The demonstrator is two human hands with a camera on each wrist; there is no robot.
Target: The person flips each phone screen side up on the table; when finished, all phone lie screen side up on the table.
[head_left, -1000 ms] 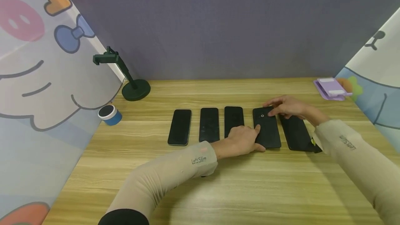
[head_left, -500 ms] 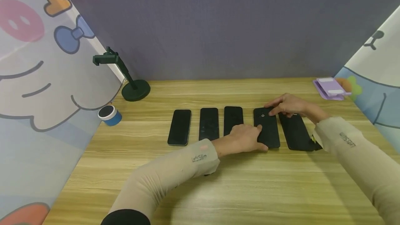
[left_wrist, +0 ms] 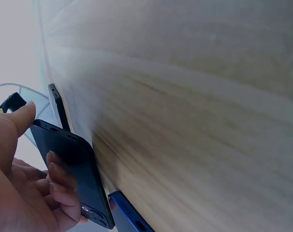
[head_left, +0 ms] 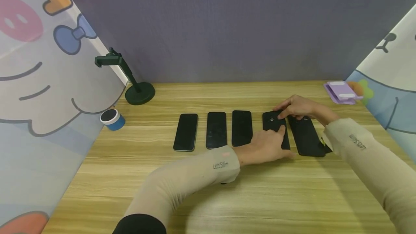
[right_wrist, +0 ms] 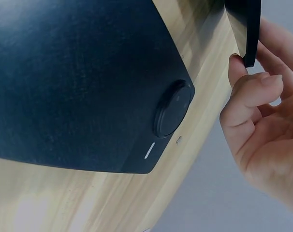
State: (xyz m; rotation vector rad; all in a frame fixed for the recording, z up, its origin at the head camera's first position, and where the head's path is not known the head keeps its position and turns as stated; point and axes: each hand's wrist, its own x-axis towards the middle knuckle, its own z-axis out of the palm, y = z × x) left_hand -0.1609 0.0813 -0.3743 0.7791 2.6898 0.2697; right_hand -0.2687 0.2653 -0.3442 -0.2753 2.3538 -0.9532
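Note:
In the head view, a black smartphone lies back up, fourth from the left in a row. At its top end my right hand pinches it, thumb on the back and forefinger at the top edge; the right wrist view shows those fingers at the phone's end. My left hand reaches over its lower part with forefinger and thumb spread. In the left wrist view the thumb is right at the phone's bottom corner, and loosely bent fingers show over its back.
Three dark smartphones lie to the left, and another to the right under my right wrist. Toward the wall stand a dark green stand, a blue-and-white tub and a purple folding stand.
My left hand has slid right, from the phone's left edge across its lower part, uncovering the third phone. My right hand has stayed at the phone's top end, rising very slightly.

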